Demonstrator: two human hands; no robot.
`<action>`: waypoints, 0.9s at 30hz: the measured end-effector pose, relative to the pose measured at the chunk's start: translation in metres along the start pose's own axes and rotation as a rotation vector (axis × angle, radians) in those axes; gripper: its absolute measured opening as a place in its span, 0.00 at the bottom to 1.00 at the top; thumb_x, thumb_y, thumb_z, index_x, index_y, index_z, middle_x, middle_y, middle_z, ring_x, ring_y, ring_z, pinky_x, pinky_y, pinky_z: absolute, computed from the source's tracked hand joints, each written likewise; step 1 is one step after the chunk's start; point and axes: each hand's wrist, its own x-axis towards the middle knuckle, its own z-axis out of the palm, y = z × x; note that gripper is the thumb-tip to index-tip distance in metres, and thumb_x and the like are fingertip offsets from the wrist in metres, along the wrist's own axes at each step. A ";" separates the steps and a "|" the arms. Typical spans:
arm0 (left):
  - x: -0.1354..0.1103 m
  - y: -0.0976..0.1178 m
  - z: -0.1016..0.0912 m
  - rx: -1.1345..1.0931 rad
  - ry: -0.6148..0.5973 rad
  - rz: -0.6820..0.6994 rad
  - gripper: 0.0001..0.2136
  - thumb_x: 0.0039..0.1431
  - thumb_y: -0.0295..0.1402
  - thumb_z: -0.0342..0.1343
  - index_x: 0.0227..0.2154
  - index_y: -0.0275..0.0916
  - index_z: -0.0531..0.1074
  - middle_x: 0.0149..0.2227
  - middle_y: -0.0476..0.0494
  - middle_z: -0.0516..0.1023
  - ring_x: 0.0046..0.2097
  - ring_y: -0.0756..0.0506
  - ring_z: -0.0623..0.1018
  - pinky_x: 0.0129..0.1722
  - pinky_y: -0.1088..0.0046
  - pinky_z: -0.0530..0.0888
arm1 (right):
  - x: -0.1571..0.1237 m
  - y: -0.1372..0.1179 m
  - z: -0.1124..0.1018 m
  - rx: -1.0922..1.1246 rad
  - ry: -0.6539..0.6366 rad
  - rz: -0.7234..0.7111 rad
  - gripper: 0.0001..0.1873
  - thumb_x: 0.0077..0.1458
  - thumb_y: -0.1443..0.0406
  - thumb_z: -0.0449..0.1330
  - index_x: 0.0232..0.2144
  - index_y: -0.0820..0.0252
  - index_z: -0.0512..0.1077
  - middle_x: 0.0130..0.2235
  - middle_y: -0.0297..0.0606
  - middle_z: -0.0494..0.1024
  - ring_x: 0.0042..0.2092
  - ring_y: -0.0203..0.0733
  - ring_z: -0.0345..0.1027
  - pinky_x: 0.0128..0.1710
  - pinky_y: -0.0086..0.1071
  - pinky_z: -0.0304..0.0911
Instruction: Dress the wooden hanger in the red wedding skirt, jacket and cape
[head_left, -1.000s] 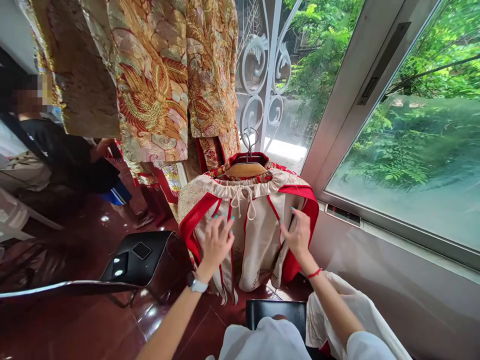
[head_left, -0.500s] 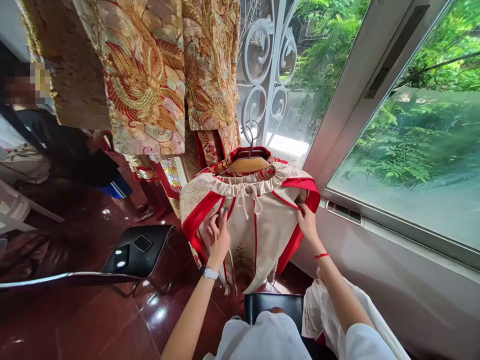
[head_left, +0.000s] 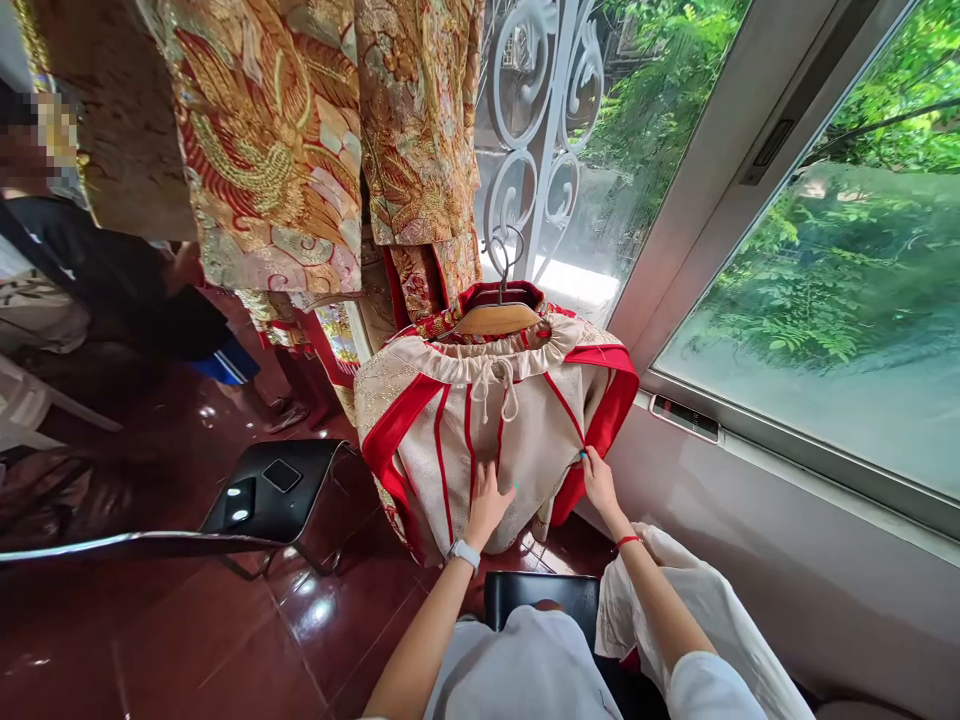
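A cream cape-like garment (head_left: 536,430) with red stripes, red edging and a gathered drawstring neck hangs in front of me. Its tied drawstring bow (head_left: 495,385) dangles at the front. A wooden hanger (head_left: 499,319) shows behind the neckline, inside a red and gold garment with a stand collar (head_left: 474,296). My left hand (head_left: 491,505) lies on the lower middle of the cream cloth, fingers stretched and thumb apart. At the right, my right hand (head_left: 600,482) pinches the cream garment's edge by a red stripe.
Gold embroidered garments (head_left: 266,150) hang at the upper left. A black chair (head_left: 281,490) holds two dark phone-like objects; another black seat (head_left: 540,598) is close before me. A phone (head_left: 684,418) lies on the window sill. White cloth (head_left: 675,590) drapes at right. A person (head_left: 105,270) stands left.
My left hand has moved right and down, from the left panel to the middle of the cloth. My right hand has come lower and slightly left, and the cream panels now lie spread flatter.
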 end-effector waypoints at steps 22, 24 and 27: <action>-0.061 -0.047 -0.013 -0.427 0.030 -0.187 0.15 0.48 0.26 0.55 0.41 0.41 0.68 0.35 0.50 0.72 0.30 0.49 0.74 0.36 0.71 0.72 | 0.008 0.025 0.032 0.129 -0.150 -0.005 0.19 0.51 0.47 0.54 0.37 0.54 0.64 0.41 0.45 0.79 0.42 0.50 0.73 0.44 0.41 0.68; -0.055 -0.043 -0.009 -0.471 -0.047 -0.156 0.17 0.48 0.24 0.53 0.42 0.41 0.69 0.38 0.49 0.72 0.31 0.50 0.75 0.37 0.71 0.74 | 0.010 0.020 0.038 0.102 -0.125 0.031 0.18 0.54 0.47 0.49 0.32 0.54 0.63 0.35 0.44 0.78 0.37 0.48 0.71 0.41 0.41 0.68; -0.054 -0.044 -0.008 -0.483 -0.067 -0.121 0.14 0.51 0.23 0.50 0.41 0.40 0.70 0.40 0.47 0.73 0.33 0.51 0.75 0.38 0.71 0.75 | 0.007 0.020 0.023 0.070 -0.155 0.036 0.18 0.54 0.47 0.51 0.25 0.53 0.60 0.24 0.36 0.72 0.28 0.43 0.64 0.35 0.38 0.65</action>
